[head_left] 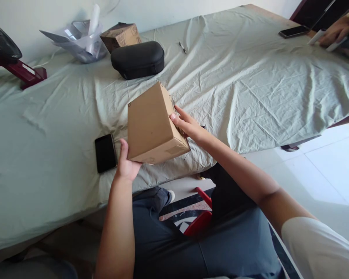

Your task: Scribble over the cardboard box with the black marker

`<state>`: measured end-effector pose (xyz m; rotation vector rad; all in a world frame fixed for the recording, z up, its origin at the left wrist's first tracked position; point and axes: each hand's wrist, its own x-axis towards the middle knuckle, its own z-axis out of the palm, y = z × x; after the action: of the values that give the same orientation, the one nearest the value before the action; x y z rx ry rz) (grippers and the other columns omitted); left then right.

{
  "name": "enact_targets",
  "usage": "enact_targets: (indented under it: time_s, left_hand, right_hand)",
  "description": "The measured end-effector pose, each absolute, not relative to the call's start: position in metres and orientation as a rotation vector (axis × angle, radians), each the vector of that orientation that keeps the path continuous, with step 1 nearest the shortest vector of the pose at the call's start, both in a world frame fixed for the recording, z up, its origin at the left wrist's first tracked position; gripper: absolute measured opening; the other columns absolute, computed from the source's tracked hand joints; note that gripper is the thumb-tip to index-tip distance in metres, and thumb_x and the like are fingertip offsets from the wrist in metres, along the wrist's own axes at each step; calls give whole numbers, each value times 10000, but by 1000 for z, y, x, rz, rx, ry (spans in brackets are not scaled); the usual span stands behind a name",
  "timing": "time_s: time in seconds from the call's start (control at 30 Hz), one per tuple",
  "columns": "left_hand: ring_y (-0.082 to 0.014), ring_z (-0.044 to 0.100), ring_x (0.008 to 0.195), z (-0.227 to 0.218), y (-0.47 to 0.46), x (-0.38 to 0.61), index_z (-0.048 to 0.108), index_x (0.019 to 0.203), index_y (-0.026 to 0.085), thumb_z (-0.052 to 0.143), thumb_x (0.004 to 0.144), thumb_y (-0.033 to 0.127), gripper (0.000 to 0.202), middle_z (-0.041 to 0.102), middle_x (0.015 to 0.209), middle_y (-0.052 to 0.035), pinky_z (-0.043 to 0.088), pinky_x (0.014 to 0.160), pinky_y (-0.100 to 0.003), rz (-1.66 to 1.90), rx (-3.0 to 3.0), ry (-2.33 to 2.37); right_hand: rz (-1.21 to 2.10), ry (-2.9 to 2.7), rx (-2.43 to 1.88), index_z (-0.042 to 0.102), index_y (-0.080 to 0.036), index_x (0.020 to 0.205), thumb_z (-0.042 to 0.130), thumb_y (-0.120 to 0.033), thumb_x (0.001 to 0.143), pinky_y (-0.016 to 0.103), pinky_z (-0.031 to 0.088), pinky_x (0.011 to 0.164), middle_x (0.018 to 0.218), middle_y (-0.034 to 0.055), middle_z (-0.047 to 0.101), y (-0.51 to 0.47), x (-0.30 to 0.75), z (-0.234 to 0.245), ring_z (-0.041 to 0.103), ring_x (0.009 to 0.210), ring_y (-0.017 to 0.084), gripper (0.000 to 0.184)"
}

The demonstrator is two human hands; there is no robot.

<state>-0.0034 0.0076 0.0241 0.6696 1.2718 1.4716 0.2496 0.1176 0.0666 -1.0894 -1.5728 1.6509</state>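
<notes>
A brown cardboard box (150, 124) is held tilted between my two hands above the near edge of the cloth-covered table. My left hand (128, 164) supports its lower left corner, thumb up along the side and the other fingers hidden beneath. On the right side, my right hand (189, 124) grips the box with thumb and fingers against its side face. Just left of my left hand, a black smartphone (105, 153) lies on the cloth. Behind the box sits a black zippered hard case (138, 60).
Along the wall stand another cardboard box (122, 35) and a clear plastic container (84, 44) with rolled items. A pen (182, 47) lies farther back. At far left is a dark red device (26, 73). Another person's hand (336, 33) is at the far right, near a phone (293, 31).
</notes>
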Motion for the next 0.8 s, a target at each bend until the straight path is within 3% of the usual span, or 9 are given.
enact_targets:
  time_s: [0.13, 0.2, 0.3, 0.4, 0.47, 0.63, 0.7, 0.8]
  left_hand:
    - [-392, 762, 1315, 33, 5, 1, 844, 1215, 244, 952, 731, 694, 670, 842, 1328, -120, 706, 972, -480, 1530, 530, 1260]
    - [-369, 771, 1273, 33, 5, -2, 836, 1181, 237, 938, 747, 654, 610, 842, 1311, -114, 703, 971, -467, 1564, 500, 1246]
    - [-360, 776, 1248, 30, 2, -12, 818, 1164, 234, 934, 752, 598, 562, 843, 1222, -106, 692, 1019, -468, 1509, 628, 1246]
    - [-352, 775, 1259, 25, -5, -20, 788, 1265, 257, 1048, 598, 360, 724, 831, 1269, -86, 669, 1099, -466, 1371, 845, 1237]
    - [-354, 759, 1297, 22, -9, -23, 770, 1330, 265, 1078, 520, 220, 868, 813, 1351, -95, 631, 1184, -499, 1338, 982, 1272]
    - [-388, 728, 1358, 16, -14, -28, 826, 1113, 240, 1089, 618, 407, 585, 829, 1205, -107, 397, 1404, -604, 1310, 1381, 1482]
    - [-383, 722, 1390, 12, -13, -30, 820, 1108, 246, 1099, 611, 457, 608, 824, 1202, -102, 368, 1422, -586, 1341, 1399, 1513]
    - [-394, 715, 1423, 7, -11, -30, 798, 1175, 242, 1125, 550, 547, 768, 819, 1220, -121, 451, 1373, -550, 1425, 1287, 1488]
  right_hand:
    - [1614, -1572, -943, 262, -299, 1871, 758, -876, 900, 657, 286, 1466, 1956, 68, 267, 114, 247, 66, 273, 1802, 406, 1234]
    - [1604, -1586, -888, 290, -327, 1861, 790, -832, 911, 643, 240, 1483, 1967, 40, 231, 115, 248, 63, 192, 1830, 385, 1185]
    - [1690, -1582, -830, 230, -348, 1871, 787, -830, 913, 680, 221, 1474, 1970, 57, 216, 120, 249, 58, 198, 1827, 397, 1208]
    - [1754, -1637, -684, 142, -365, 1879, 882, -783, 830, 709, 196, 1462, 1942, 93, 281, 127, 254, 56, 231, 1815, 410, 1350]
    - [1696, -1736, -553, 202, -372, 1864, 989, -658, 729, 693, 231, 1453, 1912, 90, 342, 130, 258, 59, 217, 1816, 409, 1410]
    - [1546, -1884, -430, 555, -278, 1682, 994, -504, 656, 618, 451, 1359, 1752, 116, 560, 129, 267, 71, 328, 1766, 431, 1139]
    - [1532, -1913, -427, 616, -277, 1618, 1004, -491, 638, 588, 495, 1331, 1716, 117, 598, 128, 268, 72, 364, 1749, 434, 1076]
    - [1522, -1908, -428, 611, -269, 1629, 1034, -491, 610, 576, 495, 1335, 1726, 132, 586, 128, 264, 67, 336, 1763, 442, 1126]
